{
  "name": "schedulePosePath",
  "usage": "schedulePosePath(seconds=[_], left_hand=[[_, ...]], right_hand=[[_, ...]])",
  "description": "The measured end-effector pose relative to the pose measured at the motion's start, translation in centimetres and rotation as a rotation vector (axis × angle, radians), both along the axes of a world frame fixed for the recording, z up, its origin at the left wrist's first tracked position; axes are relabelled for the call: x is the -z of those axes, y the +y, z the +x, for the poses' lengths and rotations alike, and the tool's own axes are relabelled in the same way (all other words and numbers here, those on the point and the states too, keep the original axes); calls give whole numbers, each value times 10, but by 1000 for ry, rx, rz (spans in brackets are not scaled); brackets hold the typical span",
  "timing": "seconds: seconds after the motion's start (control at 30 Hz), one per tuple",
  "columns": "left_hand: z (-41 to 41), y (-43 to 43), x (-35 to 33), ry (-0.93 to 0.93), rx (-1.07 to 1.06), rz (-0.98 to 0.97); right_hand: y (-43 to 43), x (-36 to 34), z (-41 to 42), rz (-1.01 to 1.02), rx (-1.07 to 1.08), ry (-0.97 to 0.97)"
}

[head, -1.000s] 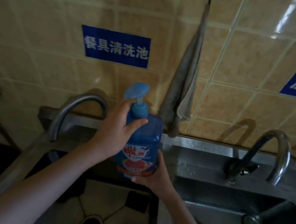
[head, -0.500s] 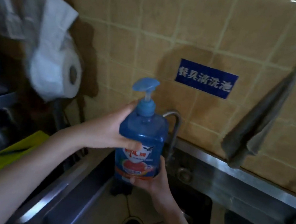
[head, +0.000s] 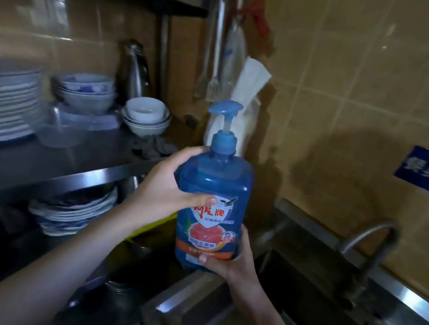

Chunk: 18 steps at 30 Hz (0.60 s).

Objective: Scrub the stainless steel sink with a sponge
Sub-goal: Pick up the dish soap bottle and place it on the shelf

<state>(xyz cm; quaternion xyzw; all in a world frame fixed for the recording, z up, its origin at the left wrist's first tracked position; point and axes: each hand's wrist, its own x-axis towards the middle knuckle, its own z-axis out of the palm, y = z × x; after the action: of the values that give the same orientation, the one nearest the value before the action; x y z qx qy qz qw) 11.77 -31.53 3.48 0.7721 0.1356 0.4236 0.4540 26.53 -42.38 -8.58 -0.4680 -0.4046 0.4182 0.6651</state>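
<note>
Both hands hold an upright blue pump bottle at frame centre. The left hand has its fingers clamped round the shoulder, thumb on the label, while the right hand has its fingers wrapped under the base. The stainless steel sink lies at lower right, below the bottle, with its faucet by the tiled wall.

Bottle between shelf — left — and sink.
</note>
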Motion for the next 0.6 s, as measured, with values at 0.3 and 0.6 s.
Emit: schedulePosePath(seconds=[0.3, 0.6], left_hand=[[-127, 55, -11, -74, -195, -17], [-219, 107, -18, -69, -366, -17]], right_hand=[[84, -14, -111, 35, -123, -25], [158, -17, -193, 13, -250, -27]])
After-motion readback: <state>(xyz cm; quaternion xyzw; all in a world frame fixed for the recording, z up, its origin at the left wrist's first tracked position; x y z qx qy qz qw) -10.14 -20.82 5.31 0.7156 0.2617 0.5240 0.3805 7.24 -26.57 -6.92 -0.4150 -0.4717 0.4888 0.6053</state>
